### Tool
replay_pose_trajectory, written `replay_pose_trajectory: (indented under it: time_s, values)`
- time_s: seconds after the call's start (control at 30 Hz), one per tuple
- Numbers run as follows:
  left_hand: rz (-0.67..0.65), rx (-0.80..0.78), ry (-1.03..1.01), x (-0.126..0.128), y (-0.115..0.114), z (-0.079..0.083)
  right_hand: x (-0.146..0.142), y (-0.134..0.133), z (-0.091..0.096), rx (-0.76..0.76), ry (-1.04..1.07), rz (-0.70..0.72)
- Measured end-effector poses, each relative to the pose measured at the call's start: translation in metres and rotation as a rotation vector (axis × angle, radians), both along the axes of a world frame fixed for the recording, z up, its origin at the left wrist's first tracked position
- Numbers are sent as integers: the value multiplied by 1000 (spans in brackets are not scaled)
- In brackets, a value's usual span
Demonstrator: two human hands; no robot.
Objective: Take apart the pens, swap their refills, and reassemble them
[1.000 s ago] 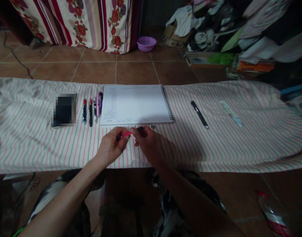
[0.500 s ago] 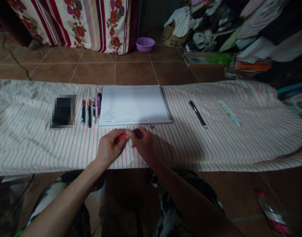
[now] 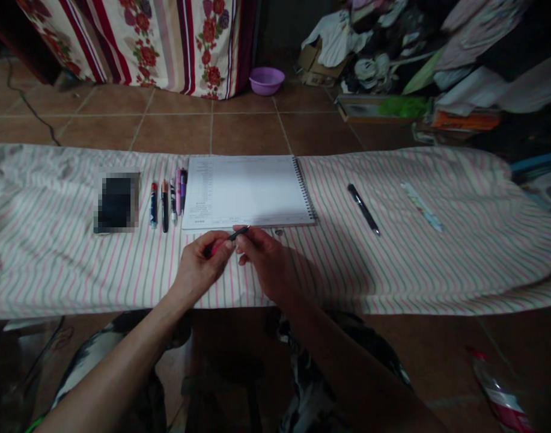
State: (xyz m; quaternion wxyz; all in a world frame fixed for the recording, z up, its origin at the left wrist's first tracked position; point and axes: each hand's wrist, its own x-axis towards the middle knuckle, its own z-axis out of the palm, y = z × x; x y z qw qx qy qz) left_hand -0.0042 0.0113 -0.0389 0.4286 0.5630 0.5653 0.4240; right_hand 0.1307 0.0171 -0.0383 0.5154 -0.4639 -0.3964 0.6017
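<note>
A pen with a red body and a black front part [image 3: 237, 234] is held between both hands, just in front of the notebook's near edge. My left hand [image 3: 203, 258] is closed around the red end. The thumb and fingertips of my right hand [image 3: 264, 255] pinch at the black part, whose pointed tip shows above the right thumb. Beyond the hands lies an open spiral notebook [image 3: 252, 189], its blank white page facing up and its wire binding on the right. A small dark object [image 3: 279, 232], too small to name, lies by the notebook's near edge.
Several pens [image 3: 165, 205] lie side by side left of the notebook, beside a pixelated dark rectangle [image 3: 116, 202]. To the right lie a black pen [image 3: 363, 209] and a pale patterned strip [image 3: 422, 206]. Striped cloth [image 3: 135, 276] covers the surface. A plastic bottle [image 3: 498, 385] lies on the floor.
The pen's black part and tip show more clearly now, with the right fingers shifted along it. The whole view has moved slightly; the laid-out things stay in place.
</note>
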Motion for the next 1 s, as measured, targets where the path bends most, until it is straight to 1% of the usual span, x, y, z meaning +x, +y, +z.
replay_pose_trajectory:
  time_s: [0.07, 0.17, 0.27, 0.4, 0.5, 0.6, 0.73, 0.8, 0.9, 1.0]
  values:
    - [-10, 28, 41, -1, 0, 1, 1, 1, -1, -17, 2, -22]
    - [-60, 81, 122, -4, 1, 3, 2, 1, -2, -28, -32, -56]
    - [-118, 121, 186, -5, 0, 6, 3, 0, 0, -13, -132, -65]
    - [-125, 169, 243, -5, -1, 9, 4, -2, 4, 25, -287, -75]
    - [-143, 206, 228, -4, -1, 8, 4, -2, 7, 33, -333, -48]
    - [-129, 179, 168, -4, 1, 5, 3, -1, 8, 20, -257, -20]
    - [-84, 73, 30, -5, 3, -2, 2, 1, 5, -5, -62, -28]
    - [-80, 38, -21, -5, 3, -4, 1, 1, 2, -11, -8, -30]
    - [-78, 23, -18, -4, 2, -3, 2, 3, -2, -41, 7, -39]
    - [-82, 46, 45, -4, 1, 1, 3, 3, -3, -54, -24, -64]
